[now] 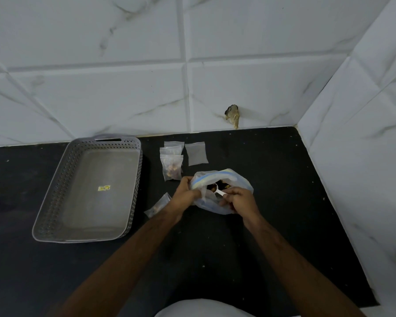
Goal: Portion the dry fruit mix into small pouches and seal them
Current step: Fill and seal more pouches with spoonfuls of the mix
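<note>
On the black counter (pixel 215 248), left fingers (pixel 188 182) grip the crumpled clear bag (pixel 236 179) — right fingers (pixel 229 195) pinch a white scoop (pixel 219 191).

No writing can be read anywhere. The only label is a small yellow sticker (pixel 104 188) on the floor of the grey basket (pixel 55 193), and its print is too small and blurred to make out. The blue strip along the mouth of the large plastic bag (pixel 236 179) carries no letters that show.
</note>
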### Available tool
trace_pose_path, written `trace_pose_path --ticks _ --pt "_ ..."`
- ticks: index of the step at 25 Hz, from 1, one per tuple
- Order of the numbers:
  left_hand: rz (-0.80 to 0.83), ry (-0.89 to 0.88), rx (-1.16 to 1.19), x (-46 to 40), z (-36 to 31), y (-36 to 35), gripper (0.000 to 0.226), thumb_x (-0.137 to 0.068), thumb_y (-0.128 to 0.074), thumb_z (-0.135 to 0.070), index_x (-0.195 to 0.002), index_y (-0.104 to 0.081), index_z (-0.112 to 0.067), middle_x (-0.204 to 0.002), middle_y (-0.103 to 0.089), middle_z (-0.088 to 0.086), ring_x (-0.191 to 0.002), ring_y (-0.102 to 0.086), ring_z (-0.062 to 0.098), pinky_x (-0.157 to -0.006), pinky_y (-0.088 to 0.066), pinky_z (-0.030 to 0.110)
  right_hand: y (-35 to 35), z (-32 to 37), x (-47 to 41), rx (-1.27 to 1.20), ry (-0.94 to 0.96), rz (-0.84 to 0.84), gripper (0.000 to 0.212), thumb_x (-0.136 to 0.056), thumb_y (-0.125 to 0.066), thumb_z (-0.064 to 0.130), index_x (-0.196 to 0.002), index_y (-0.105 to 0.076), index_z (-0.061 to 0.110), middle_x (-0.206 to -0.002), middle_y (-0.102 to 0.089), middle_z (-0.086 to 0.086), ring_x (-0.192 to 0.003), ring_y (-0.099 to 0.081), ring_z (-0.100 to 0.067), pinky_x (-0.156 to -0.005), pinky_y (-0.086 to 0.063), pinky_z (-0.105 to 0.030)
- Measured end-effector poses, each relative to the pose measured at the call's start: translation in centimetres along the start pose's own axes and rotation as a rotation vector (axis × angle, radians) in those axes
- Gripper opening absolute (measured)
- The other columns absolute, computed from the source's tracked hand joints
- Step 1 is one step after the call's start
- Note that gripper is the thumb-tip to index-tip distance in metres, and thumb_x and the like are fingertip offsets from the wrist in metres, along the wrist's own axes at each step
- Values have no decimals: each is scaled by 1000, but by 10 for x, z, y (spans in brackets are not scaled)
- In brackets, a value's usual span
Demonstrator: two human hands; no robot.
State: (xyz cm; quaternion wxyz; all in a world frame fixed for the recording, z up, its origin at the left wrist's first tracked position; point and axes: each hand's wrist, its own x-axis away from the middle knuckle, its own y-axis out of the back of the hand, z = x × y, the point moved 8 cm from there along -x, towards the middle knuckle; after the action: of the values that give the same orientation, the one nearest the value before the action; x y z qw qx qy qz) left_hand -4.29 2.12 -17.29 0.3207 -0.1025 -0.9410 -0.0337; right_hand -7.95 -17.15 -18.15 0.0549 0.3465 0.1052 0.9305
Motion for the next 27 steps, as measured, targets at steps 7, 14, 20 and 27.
trace_pose_path --ticks 7,14,20,27 --pt "-6 -12 9 2 -14 -2 53 -94 -67 -16 -138 -40 -25 -129 -56 3 -111 -63 21 -82 -60 40 4 -5 2 -139 -93 42 20 -100 -55 8 -106 -73 15 -85 -71 -8 -61 -54 -12 -55 -43 -27" --pt "28 20 -10 6 -9 -4 47 -91 -62 -11 -135 -47 -22 -126 -58 8 -110 -62 27 -86 -58 42 7 -4 5 -81 -74 13 22 -99 -55 10 -106 -74 20 -94 -76 -10 -65 -54 -11 -57 -44 -26" --pt "-25 -88 32 7 -17 -5 48 -91 -62 -3 -134 -47 -19 -126 -60 7 -109 -64 20 -85 -58 37 14 -14 8 -261 -158 23 21 -99 -55 7 -106 -73 15 -76 -69 -5 -56 -48 -11 -51 -39 -25" --pt "59 -36 117 9 -11 -14 44 -93 -61 -3 -132 -48 -18 -127 -61 9 -113 -66 24 -96 -57 46 20 -16 11 -226 -158 17 21 -100 -54 9 -108 -72 16 -84 -69 -8 -58 -47 -11 -51 -38 -25"
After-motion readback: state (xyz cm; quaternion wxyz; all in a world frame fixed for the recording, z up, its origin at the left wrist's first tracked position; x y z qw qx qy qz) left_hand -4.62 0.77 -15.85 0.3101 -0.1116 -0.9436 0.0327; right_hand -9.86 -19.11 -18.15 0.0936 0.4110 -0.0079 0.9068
